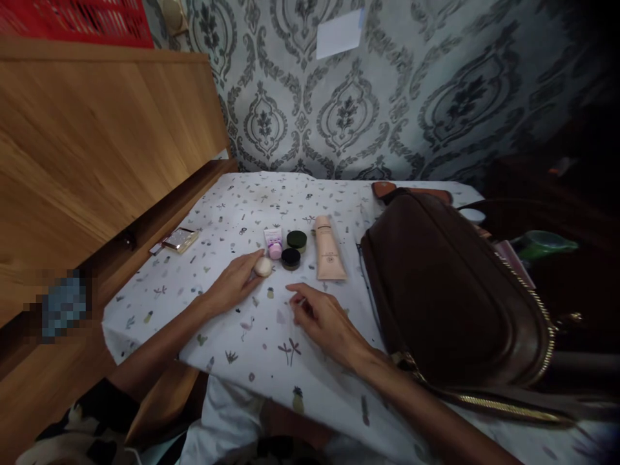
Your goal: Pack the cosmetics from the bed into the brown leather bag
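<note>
Between the thumb and fingers of my left hand is a small round cream-coloured item, low over the patterned cloth. My right hand hovers to the right with fingers loosely curled and apart, holding nothing. Just beyond the hands stand a small white and pink tube, a dark green-lidded jar and a black-lidded jar. A peach tube lies to their right.
A large brown bag with an open zip fills the right side. A gold compact lies at the left edge of the cloth. Wooden furniture rises at left, under a red basket. Patterned wallpaper is behind.
</note>
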`<state>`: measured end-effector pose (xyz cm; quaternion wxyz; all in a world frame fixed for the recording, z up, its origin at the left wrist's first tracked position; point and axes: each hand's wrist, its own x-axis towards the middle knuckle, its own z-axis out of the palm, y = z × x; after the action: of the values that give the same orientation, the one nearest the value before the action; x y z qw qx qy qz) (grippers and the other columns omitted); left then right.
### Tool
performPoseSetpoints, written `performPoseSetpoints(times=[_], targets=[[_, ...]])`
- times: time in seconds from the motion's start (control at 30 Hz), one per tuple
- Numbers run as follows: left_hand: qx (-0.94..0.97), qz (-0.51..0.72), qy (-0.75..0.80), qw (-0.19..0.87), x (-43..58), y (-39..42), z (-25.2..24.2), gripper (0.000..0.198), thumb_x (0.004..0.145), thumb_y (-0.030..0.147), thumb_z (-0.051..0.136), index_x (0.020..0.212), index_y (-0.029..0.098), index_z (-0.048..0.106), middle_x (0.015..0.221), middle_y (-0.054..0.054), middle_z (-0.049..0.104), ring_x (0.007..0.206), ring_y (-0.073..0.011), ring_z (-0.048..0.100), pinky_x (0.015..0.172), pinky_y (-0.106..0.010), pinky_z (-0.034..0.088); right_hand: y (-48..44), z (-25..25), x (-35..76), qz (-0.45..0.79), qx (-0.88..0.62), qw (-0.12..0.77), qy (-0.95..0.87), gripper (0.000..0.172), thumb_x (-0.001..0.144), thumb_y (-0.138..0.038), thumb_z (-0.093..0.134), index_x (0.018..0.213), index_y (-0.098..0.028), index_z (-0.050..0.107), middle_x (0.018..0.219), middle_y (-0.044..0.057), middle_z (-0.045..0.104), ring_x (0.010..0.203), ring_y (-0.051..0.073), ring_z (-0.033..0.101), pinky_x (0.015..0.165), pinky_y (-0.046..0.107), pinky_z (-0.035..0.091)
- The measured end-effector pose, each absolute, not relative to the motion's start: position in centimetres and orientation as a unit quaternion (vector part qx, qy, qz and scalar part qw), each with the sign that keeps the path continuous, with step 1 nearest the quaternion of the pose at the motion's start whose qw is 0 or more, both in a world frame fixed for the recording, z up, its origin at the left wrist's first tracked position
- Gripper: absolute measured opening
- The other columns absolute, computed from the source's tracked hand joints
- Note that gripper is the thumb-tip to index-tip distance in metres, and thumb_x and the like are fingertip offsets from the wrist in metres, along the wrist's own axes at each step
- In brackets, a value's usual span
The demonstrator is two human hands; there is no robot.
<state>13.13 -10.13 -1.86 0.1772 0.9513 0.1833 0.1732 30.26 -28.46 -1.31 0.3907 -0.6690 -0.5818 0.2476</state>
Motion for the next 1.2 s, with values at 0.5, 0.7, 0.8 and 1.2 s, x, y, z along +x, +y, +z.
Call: performPoseSetpoints(times=[0.5,0.7,0.8,1.2], targets=[[0.938,0.212,0.093,0.258,16.4,-13.2,-0.7,0.032,0.085,0.024,0.063,0.114,0.021,0.052,0.106,-0.005,0.064,0.096,-0.0223,0.064,0.083,-0.036,0.053,-26.1,-2.3,29.2,0.266,-0.646,0.564,-0.44,0.035,0.081,-0.038,0.071,0.11,-0.019,0.063,0.098,0.006,0.068,0.078,0.018,0.062,0.073,0.035,0.052],[0.907,0.333,0.031,0.256,16.8,-13.2,-1.6,0.035,0.095,0.039,0.064,0.122,0.021,0.051,0.107,-0.007,0.065,0.096,-0.0205,0.064,0.082,-0.034,0.054,-26.5,-1.8,30.1,0.458,-0.497,0.656,-0.336,0.047,0.074,-0.05,0.08,0.106,-0.02,0.062,0.093,0.004,0.069,0.081,0.016,0.063,0.064,0.026,0.05],[0.902,0.357,0.001,0.244,16.4,-13.1,-1.6,0.035,0.097,0.044,0.06,0.122,0.02,0.051,0.105,-0.007,0.065,0.095,-0.0204,0.064,0.083,-0.034,0.054,-26.7,-1.3,29.9,0.476,-0.479,0.663,-0.325,0.042,0.075,-0.048,0.081,0.103,-0.02,0.066,0.097,0.004,0.068,0.083,0.014,0.061,0.063,0.024,0.049],[0.895,0.347,0.009,0.281,15.9,-13.3,-1.5,0.036,0.1,0.05,0.052,0.119,0.019,0.054,0.1,-0.006,0.066,0.086,-0.0172,0.062,0.076,-0.031,0.053,-26.9,-0.8,29.9,0.468,-0.497,0.627,-0.374,0.039,0.079,-0.054,0.076,0.093,-0.018,0.068,0.08,0.002,0.064,0.07,0.012,0.058,0.06,0.024,0.045]])
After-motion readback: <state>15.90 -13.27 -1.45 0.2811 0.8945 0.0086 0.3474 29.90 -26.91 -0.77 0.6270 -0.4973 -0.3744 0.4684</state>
